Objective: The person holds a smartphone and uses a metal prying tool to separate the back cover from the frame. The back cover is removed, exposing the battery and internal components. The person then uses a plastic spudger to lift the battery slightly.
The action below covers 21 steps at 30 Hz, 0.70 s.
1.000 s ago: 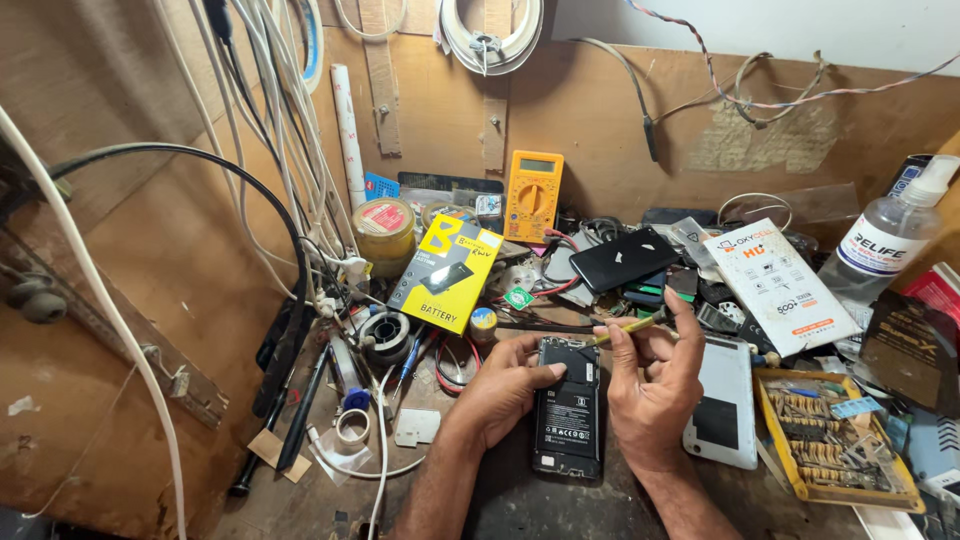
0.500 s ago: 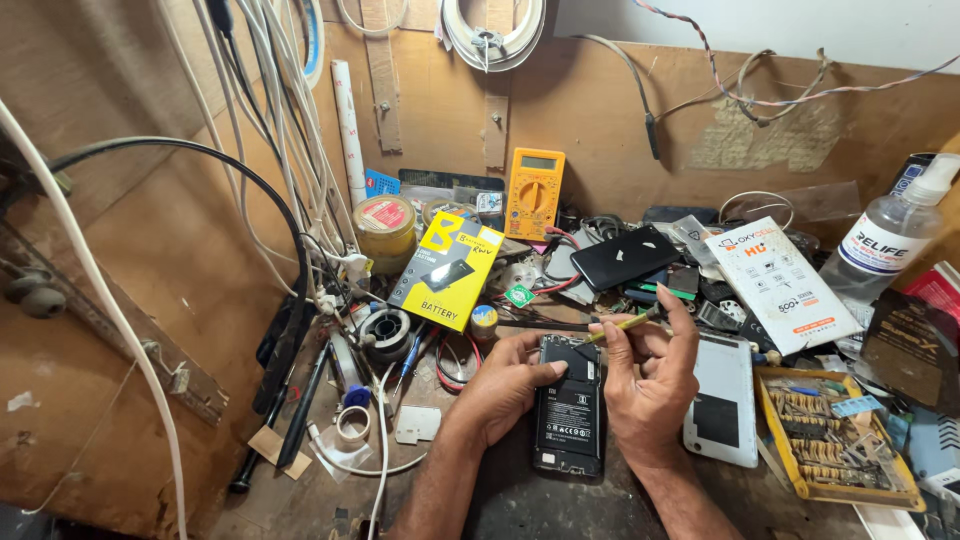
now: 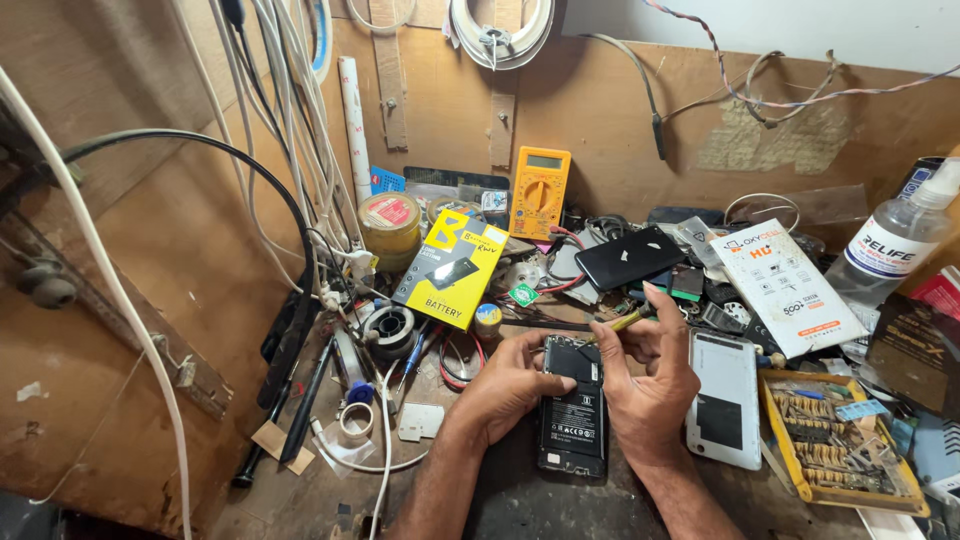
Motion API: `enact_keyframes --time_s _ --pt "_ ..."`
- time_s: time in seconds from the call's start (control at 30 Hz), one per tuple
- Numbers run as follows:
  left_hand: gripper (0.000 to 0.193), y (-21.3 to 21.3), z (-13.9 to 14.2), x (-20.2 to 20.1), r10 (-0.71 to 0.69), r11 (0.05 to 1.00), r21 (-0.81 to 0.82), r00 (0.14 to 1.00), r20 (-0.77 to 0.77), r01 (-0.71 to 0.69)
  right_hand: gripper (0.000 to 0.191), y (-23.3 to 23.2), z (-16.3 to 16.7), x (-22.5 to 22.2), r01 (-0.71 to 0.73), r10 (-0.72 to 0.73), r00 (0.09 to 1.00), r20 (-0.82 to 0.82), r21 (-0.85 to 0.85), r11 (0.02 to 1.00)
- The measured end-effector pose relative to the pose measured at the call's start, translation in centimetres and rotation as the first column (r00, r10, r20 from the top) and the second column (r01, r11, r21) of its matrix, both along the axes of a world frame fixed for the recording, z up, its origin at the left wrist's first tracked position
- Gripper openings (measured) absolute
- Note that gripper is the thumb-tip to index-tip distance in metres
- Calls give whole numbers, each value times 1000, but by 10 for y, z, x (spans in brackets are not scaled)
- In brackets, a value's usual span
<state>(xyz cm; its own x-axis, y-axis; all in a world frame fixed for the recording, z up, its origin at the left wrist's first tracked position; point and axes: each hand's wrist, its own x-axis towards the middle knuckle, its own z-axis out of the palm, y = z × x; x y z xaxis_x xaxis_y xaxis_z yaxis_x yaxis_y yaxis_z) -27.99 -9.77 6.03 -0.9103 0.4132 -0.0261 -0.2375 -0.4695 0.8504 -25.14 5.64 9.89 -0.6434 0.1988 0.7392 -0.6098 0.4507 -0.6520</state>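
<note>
Left to right: yellow box [image 3: 452, 268] and multimeter [image 3: 539, 192] at the back of the cluttered counter [image 3: 300, 500]. Left hand [image 3: 510, 385], fingers curled, steadies the opened phone [image 3: 573, 405] lying flat at centre; thin, rigid and probably fragile, it is best held by its edges. Right hand [image 3: 648, 385] arches over it, fingers pinching a slim yellow tool [image 3: 618, 324]. White phone cover [image 3: 724, 398] just beside.

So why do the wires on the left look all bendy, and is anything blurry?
Head view: the wide lens bows the white cable near the edge; the opened phone between both hands looks sharp; soft even light, faint shadows only.
</note>
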Motion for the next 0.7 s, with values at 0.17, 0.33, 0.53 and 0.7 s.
enact_keyframes --time_s 0.17,0.33,0.53,0.7 --pt "64 0 1 -1 -10 1000 -6 1000 1 10 60 1 -1 -1 -76 76 997 4 -4 997" --pt "65 -2 0 -1 -36 999 24 999 -2 36 61 2 0 0 -176 177 984 14 -53 983" --pt "64 -3 -3 -2 -74 996 59 997 34 71 65 1 3 0 -133 133 991 33 12 991" --pt "64 -4 -4 -1 -75 994 75 997 10 75 69 0 3 -4 -64 62 996 68 38 997"
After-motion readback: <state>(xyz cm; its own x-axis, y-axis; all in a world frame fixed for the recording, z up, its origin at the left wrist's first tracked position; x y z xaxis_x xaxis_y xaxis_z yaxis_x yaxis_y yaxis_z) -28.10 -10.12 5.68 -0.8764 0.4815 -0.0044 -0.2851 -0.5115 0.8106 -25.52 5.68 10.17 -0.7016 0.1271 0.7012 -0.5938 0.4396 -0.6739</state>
